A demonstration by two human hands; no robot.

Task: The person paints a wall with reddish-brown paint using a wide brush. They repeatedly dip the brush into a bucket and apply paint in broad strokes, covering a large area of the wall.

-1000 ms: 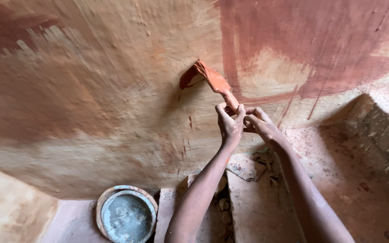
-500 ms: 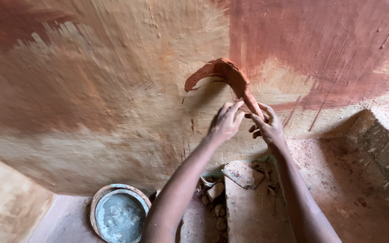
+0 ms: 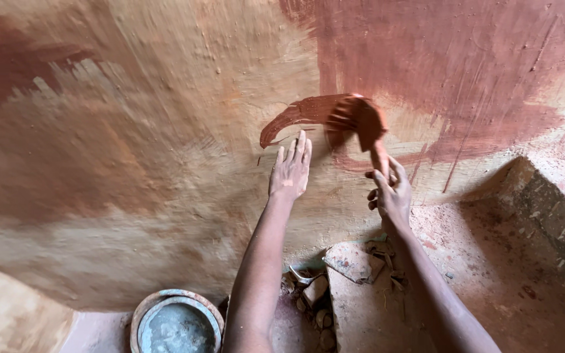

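Note:
My right hand [image 3: 389, 195] grips the handle of a paint-soaked brush [image 3: 359, 120] whose red-brown bristles press against the plastered wall [image 3: 132, 163]. A fresh dark red curved stroke [image 3: 295, 116] runs left from the bristles. My left hand [image 3: 290, 168] is open with fingers spread, just below that stroke and close to the wall; I cannot tell if it touches. Both forearms reach up from the bottom of the view.
A round metal pan [image 3: 175, 323] sits on the floor at bottom left. Broken bricks and rubble [image 3: 351, 265] lie at the wall's foot between my arms. A rough low ledge [image 3: 557, 216] rises at right. Red wash covers the upper right wall [image 3: 465, 72].
The brush swept right and upward, leaving a longer curved red stroke. My left hand let go of the handle and opened beside it. The view tilted up slightly.

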